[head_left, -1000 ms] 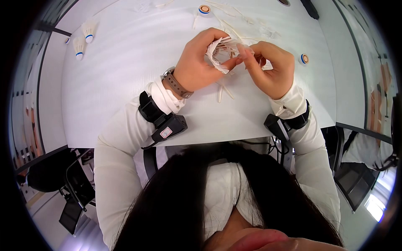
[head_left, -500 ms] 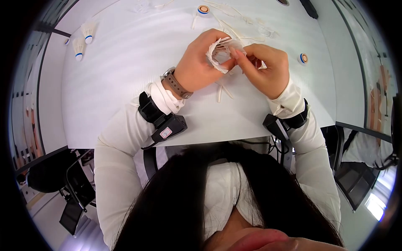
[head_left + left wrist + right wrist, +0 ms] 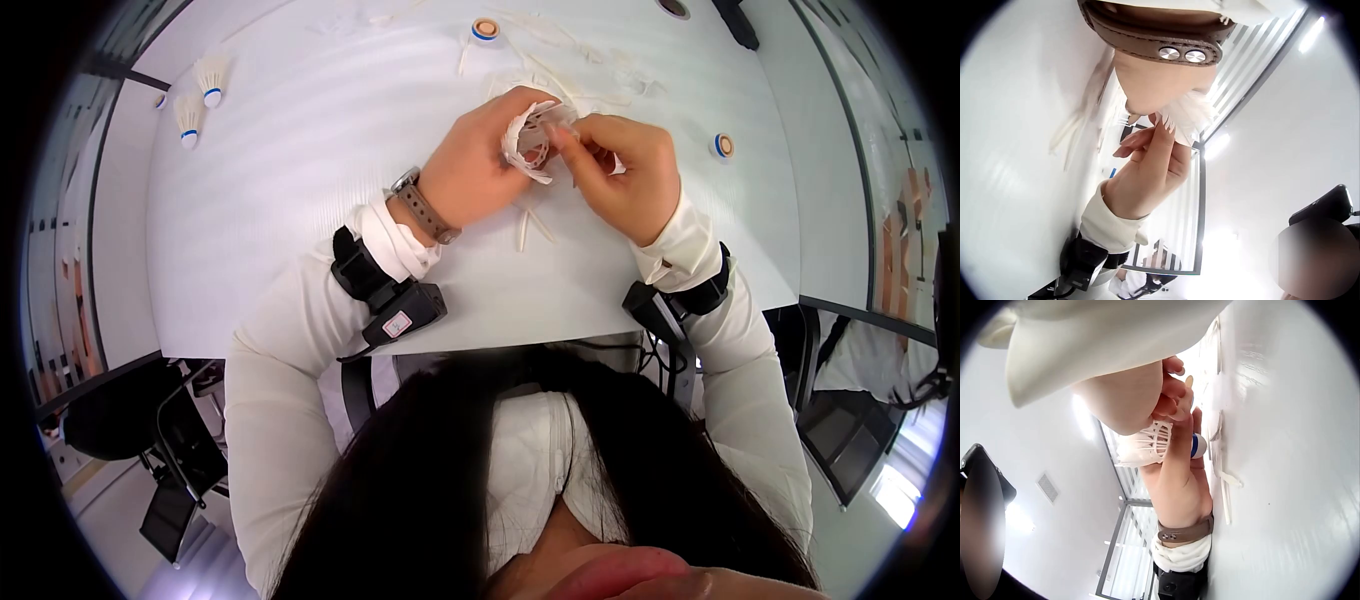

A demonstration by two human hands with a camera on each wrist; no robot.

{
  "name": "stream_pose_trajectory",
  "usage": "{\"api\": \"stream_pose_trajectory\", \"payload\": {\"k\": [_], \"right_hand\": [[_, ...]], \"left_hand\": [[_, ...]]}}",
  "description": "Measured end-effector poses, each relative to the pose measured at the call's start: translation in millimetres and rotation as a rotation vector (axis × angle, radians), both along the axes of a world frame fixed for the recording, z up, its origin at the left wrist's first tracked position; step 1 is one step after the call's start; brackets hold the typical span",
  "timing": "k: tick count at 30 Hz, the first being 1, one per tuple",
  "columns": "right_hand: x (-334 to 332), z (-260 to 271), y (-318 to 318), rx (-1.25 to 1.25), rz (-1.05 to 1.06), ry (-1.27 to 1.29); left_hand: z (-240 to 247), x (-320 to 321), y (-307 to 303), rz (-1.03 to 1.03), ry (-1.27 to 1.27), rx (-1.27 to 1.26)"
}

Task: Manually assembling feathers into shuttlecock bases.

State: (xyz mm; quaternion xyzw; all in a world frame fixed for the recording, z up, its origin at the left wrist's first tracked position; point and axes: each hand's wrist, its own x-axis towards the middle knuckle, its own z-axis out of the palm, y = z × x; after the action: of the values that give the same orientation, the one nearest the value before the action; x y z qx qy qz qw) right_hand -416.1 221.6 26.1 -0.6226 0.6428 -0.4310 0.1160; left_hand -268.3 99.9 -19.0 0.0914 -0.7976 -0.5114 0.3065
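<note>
A white shuttlecock-like piece [image 3: 526, 142] with a feathered rim sits in the left hand [image 3: 478, 152], its open end facing the head camera. In the right wrist view, the left hand [image 3: 1180, 487] grips the lattice skirt [image 3: 1152, 442], and a blue-banded white tip [image 3: 1198, 445] shows beyond the fingers. The right hand [image 3: 632, 178] has thumb and fingertips at the rim. Seen from the left wrist, the right hand [image 3: 1147, 169] pinches the feather edge [image 3: 1186, 119]. What lies between the right fingers in the head view is partly hidden.
Two shuttlecocks [image 3: 211, 82] lie at the upper left of the white table [image 3: 290, 200]. Cork bases with blue rims stand at the back [image 3: 485, 29] and right [image 3: 723, 146]. Thin white strips [image 3: 523, 229] and loose feather pieces are scattered beside and beyond the hands.
Both hands have come slightly nearer the body; the right hand has also moved left, toward the piece. The piece has turned a little in the left hand's grip.
</note>
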Motion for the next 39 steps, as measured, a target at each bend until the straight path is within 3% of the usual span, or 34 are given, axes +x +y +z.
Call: {"api": "stream_pose_trajectory", "payload": {"k": [17,29,39], "right_hand": [[0.9,-4.6,-1.3,-0.058,0.029,0.027],[1.1,-4.4,-2.1,-0.063,0.011,-0.036],[0.5,-7.0,-3.3,-0.049,0.017,-0.040]], "left_hand": [[4.8,1.9,4.3,0.033,0.019,0.074],[-4.4,-2.6,4.7,-0.006,0.198,0.143],[-0.1,-0.4,4.6,0.018,0.132,0.100]]}}
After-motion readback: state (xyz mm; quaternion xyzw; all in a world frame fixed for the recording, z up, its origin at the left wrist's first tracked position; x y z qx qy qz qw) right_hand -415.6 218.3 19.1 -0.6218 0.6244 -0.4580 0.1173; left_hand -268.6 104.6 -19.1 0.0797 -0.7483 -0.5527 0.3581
